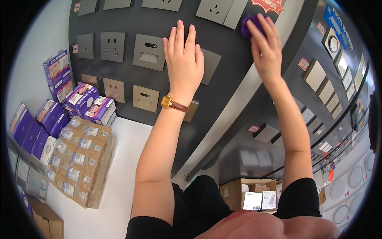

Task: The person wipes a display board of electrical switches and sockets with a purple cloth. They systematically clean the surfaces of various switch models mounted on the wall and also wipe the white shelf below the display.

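Observation:
A purple cloth (247,26) lies under the fingers of my right hand (266,55), against the upper right edge of a dark grey display panel (229,64). With fingers spread and nothing held, my left hand (184,61) rests on or just over the same panel; contact cannot be told. It partly covers a grey wall plate (211,66). Just left of it is a grey plate with a small dark slot and louvres (148,53). A grey socket plate (215,9) sits above, between both hands. A watch with a brown strap (179,106) circles my left wrist.
Purple product boxes (82,97) and a plastic-wrapped stack of cartons (80,161) stand on a white surface (125,143) at left. An open cardboard box (231,194) holds small boxes below. Another panel with beige switches (316,74) stands beyond my right arm.

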Demonstrator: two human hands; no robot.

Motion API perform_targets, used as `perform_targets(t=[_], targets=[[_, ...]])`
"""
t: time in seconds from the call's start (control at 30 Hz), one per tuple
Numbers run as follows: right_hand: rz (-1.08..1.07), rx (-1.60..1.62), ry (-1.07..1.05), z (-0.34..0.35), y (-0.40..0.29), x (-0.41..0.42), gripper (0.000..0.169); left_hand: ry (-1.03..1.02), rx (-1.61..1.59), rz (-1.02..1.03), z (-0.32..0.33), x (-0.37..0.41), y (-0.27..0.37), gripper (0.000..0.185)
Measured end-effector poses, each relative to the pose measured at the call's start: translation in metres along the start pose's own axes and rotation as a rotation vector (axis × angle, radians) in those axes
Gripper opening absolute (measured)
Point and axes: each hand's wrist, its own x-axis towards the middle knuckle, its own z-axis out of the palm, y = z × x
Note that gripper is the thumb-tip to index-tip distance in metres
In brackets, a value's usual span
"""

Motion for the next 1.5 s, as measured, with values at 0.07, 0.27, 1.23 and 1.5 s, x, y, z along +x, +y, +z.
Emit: perform_targets(t=[0.07,0.27,1.23,1.5], targets=[[-0.008,0.022,0.084,0.002,0.007,0.029,0.045,-0.006,-0.007,-0.01,-0.001,0.002,-0.001,0.047],[0.004,0.013,-0.028,0.024,-0.007,0.09,0.029,0.014,0.001,0.02,0.002,0.001,0.0,0.046],[-0.268,0.078,-0.003,0.157,-0.122,0.152,0.041,-0.021,0.006,-0.08,-0.016,-0.002,-0.014,0.034],[-0.52,0.169,-0.274,0.117,-0.09,0.155,0.047,-0.027,0.056,-0.066,-0.021,-0.003,-0.017,0.043]])
